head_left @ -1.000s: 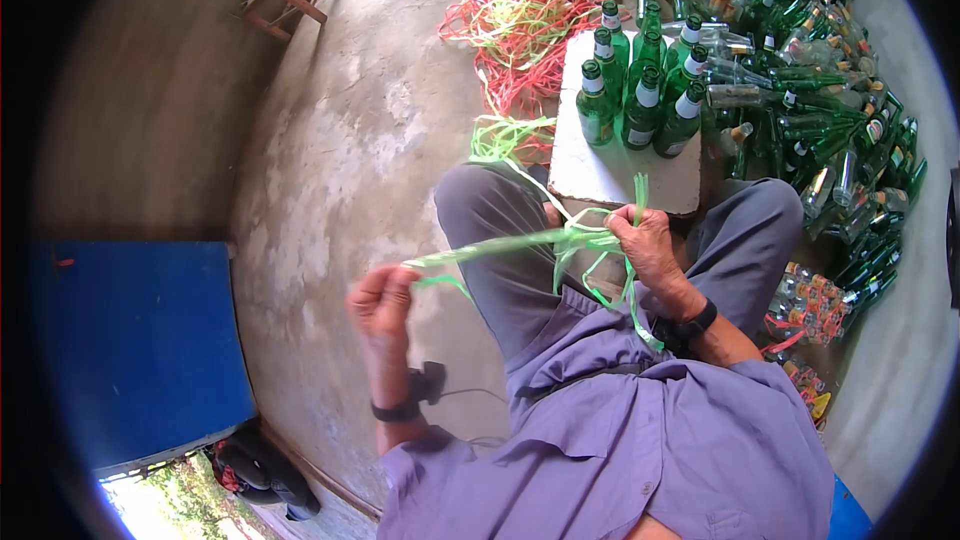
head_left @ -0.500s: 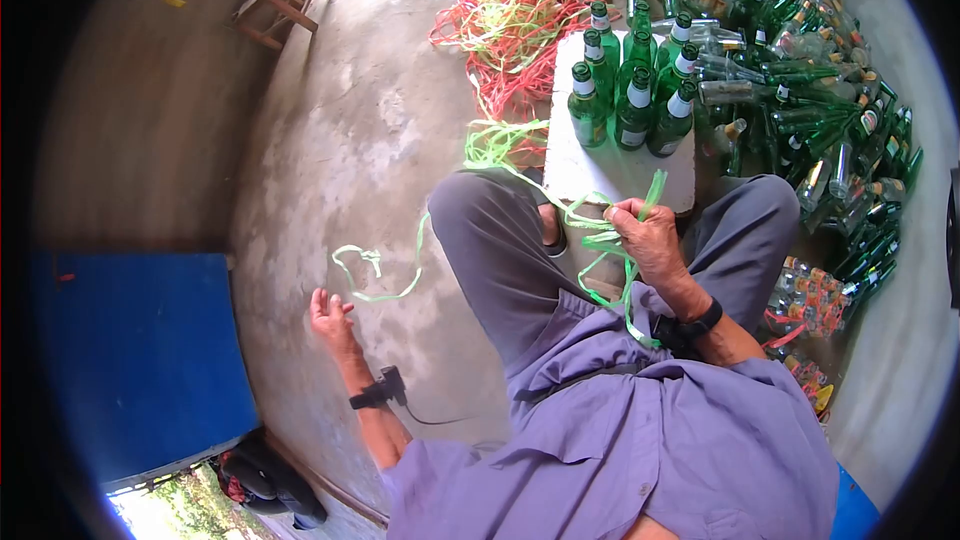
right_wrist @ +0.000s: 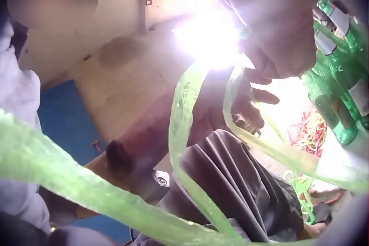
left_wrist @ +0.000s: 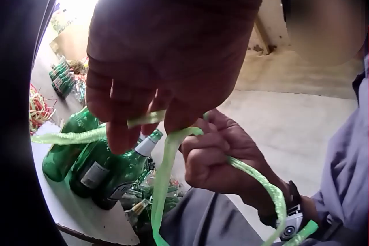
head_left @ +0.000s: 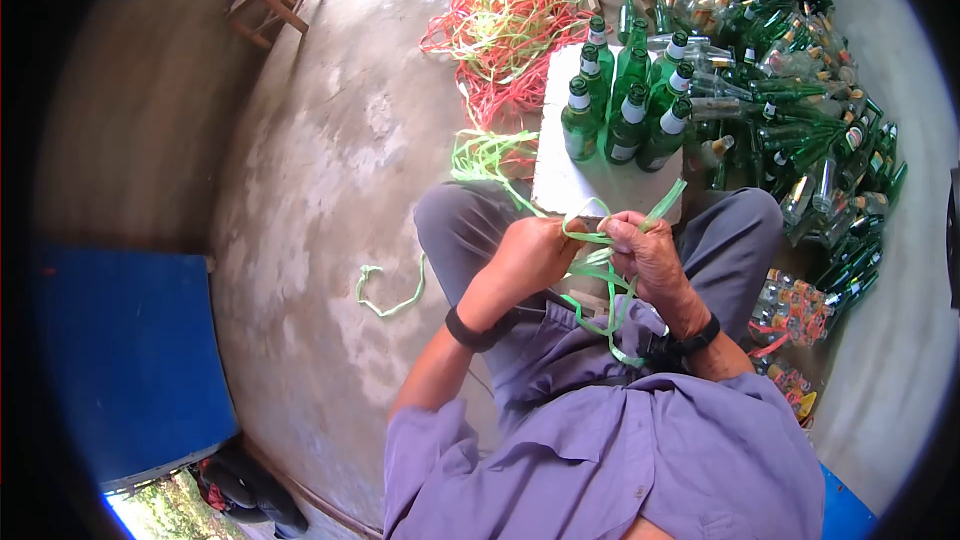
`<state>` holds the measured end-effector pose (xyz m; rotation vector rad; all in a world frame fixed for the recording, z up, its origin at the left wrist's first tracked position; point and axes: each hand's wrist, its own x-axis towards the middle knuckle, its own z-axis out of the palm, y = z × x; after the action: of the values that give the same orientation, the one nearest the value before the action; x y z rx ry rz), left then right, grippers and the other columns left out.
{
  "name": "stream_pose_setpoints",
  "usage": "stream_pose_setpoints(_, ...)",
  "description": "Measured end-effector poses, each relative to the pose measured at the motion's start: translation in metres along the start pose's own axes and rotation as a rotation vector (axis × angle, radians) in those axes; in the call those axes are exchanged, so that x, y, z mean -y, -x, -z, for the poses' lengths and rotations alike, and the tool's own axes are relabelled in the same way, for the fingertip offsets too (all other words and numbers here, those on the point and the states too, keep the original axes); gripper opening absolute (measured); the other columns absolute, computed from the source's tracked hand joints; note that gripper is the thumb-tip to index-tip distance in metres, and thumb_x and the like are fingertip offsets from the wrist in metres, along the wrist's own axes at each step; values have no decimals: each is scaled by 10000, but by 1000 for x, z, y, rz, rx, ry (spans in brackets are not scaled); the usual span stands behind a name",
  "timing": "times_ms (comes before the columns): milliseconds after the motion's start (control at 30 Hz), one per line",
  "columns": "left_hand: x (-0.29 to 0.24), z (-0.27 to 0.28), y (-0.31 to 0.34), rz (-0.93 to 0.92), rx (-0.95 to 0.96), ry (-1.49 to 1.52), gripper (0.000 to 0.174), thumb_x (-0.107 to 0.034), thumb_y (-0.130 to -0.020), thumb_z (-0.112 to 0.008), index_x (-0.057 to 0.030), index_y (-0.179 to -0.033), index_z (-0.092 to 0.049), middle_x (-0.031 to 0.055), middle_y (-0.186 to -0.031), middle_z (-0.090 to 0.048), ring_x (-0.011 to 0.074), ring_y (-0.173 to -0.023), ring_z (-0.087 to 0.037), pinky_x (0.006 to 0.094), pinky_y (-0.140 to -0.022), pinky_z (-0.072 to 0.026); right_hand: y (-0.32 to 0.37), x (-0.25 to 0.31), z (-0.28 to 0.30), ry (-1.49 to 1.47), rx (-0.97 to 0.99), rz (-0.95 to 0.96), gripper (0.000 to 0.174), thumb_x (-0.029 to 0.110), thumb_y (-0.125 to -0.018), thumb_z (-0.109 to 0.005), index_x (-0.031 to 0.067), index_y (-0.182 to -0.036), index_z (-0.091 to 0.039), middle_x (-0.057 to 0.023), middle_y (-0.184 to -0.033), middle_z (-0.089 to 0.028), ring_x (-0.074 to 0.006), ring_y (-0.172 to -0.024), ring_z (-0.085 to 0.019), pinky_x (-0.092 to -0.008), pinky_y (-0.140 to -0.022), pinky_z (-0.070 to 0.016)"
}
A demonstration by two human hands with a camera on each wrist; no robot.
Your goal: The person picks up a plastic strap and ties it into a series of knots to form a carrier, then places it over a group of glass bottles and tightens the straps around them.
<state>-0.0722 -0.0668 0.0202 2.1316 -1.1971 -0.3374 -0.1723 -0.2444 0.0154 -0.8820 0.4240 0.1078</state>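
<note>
Both hands meet over the lap in the head view, working on a light green plastic strap. My right hand pinches a small bundle of it between thumb and fingers, a flat end sticking up past the knuckles. Close against it is my left hand, its back upward. In the left wrist view the left fingers curl around the strap, which passes between them. Loops and loose ends hang below the hands, and one length runs toward the green pile on the floor. Part of the left grip is hidden from above.
Several green bottles stand on a white board before the knees. A red and green strap heap lies behind left; many bottles are piled along the right wall. A loose strap end lies on the floor at left.
The left hand first drew a strap length out to the left, let it drop on the floor, then came back beside the right hand and took hold of strap there. The right hand kept its grip.
</note>
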Motion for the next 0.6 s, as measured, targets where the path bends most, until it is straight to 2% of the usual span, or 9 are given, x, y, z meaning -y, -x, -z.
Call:
stream_pose_setpoints(33,4,3,-1,-18,9,-26,166,-20,-803,-633,-26,-968,-649,142,-839,-682,297,-709,-668,363,-676,-547,2,3,-3,25,-28,0,179,149,-948,-620,-24,-976,-657,88,-687,-435,-4,-559,-351,-169,-480,-276)
stream_pose_setpoints(133,15,36,7,113,-39,-24,169,28,-824,-574,0,-961,-669,125,-775,-681,237,-672,-668,324,-653,-538,-1,2,6,44,-15,18,208,161,-958,-613,-36,-1001,-663,97,-662,-414,-2,-539,-330,-173,-468,-260)
stream_pose_setpoints(200,40,64,17,128,-217,-3,246,58,-836,-526,6,-1022,-679,90,-747,-685,166,-682,-661,295,-648,-525,-2,-1,9,62,-13,14,221,170,-962,-612,-39,-1010,-665,97,-652,-416,0,-538,-334,-176,-464,-254)
stream_pose_setpoints(267,58,101,30,334,-347,217,258,55,-879,-502,6,-1049,-689,52,-795,-700,126,-713,-653,278,-677,-517,-2,-3,7,79,-10,13,234,179,-965,-612,-42,-1018,-668,97,-641,-418,2,-537,-337,-178,-460,-249)
stream_pose_setpoints(333,71,143,43,407,-492,251,239,44,-917,-490,3,-1037,-693,38,-853,-705,111,-758,-648,259,-717,-503,1,-2,2,174,41,-4,239,190,-969,-613,-35,-1024,-674,81,-643,-456,-1,-548,-364,-180,-471,-260)
stream_pose_setpoints(367,76,164,50,391,-546,176,222,23,-942,-496,2,-1045,-691,33,-877,-705,101,-790,-642,251,-726,-495,1,-1,-2,224,64,-8,242,200,-973,-612,-24,-1025,-685,68,-653,-496,-9,-565,-404,-183,-495,-300)
stream_pose_setpoints(500,90,228,79,336,-818,-73,148,-24,-966,-546,-10,-1018,-683,39,-934,-699,87,-870,-607,231,-794,-471,2,-5,-17,483,231,114,253,213,-986,-607,-22,-1029,-690,65,-649,-479,-20,-573,-414,-197,-501,-327)
stream_pose_setpoints(567,89,256,91,251,-908,-69,139,-38,-972,-566,10,-1035,-681,59,-1070,-691,100,-983,-610,236,-899,-461,5,-2,-25,535,290,79,258,216,-986,-608,-25,-1022,-695,64,-650,-489,-20,-575,-418,-196,-501,-326)
stream_pose_setpoints(600,84,268,94,256,-920,-84,139,-38,-972,-566,10,-1035,-681,59,-1070,-691,100,-983,-610,236,-899,-461,6,0,-28,592,338,45,265,219,-986,-609,-28,-1016,-699,62,-651,-498,-19,-576,-421,-196,-502,-325)
